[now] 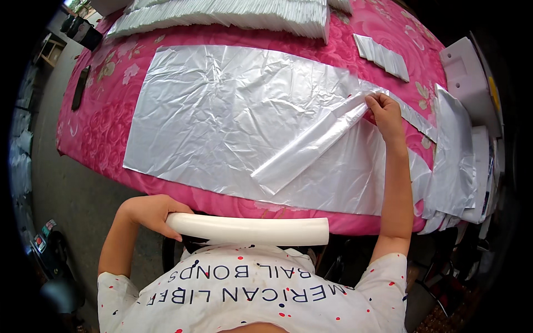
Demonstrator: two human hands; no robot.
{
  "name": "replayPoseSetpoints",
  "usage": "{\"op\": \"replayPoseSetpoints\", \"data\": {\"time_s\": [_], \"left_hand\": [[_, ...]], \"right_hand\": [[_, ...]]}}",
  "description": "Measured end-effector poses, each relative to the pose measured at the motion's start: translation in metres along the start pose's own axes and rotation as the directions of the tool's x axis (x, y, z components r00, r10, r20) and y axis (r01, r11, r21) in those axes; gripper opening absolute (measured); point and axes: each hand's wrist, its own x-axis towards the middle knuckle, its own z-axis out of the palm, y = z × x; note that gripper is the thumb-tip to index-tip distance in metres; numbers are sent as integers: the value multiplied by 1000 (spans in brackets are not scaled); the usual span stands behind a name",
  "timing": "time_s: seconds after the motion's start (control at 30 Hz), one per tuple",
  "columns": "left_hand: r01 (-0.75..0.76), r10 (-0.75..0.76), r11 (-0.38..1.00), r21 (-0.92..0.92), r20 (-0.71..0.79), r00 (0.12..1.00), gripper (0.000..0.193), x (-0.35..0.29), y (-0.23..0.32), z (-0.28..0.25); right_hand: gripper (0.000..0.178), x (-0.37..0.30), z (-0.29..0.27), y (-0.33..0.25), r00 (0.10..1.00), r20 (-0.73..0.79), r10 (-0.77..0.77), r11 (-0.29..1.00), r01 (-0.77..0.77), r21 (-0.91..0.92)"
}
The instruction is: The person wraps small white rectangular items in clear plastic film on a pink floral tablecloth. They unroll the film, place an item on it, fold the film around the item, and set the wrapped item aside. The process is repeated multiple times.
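My left hand [154, 214] is wrapped round the left end of a smooth white tube [250, 230], which lies level just off the table's near edge, in front of my shirt. On the table a large, creased silvery plastic sheet [205, 122] is spread flat. My right hand [385, 114] pinches the upper end of a folded silvery strip of plastic film [313, 145] at the sheet's right part. This strip slants down and left across the sheet. Another narrow silvery strip [413, 119] runs rightward behind my right hand.
A pink floral cloth [105, 133] covers the table. Long stacks of folded white pieces [233, 19] stand at the back, a smaller fanned pile [382, 57] at back right. A dark flat object [81, 87] lies left. Silvery sheets [452, 155] and a white foam box [472, 77] crowd the right edge.
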Motion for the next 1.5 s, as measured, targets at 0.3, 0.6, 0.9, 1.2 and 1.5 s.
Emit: {"op": "replayPoseSetpoints", "data": {"time_s": [0.3,0.6,0.9,1.2,1.5], "left_hand": [[-75,665,462,884,-289,689,45,94,84,-20],[-265,619,269,926,45,784,84,124,40,43],[-136,579,339,931,-93,810,88,128,27,85],[-91,555,333,939,-117,824,85,131,32,98],[-229,619,308,924,-12,785,85,121,33,64]], "right_hand": [[18,10,63,-31,969,242,-56,989,88,-123],[21,25,70,-29,952,303,-39,977,99,-186],[47,-64,79,-79,931,275,-241,924,307,-230],[50,-138,80,-45,834,388,-392,676,547,-493],[53,-78,27,-22,897,51,-438,638,350,-686]]}}
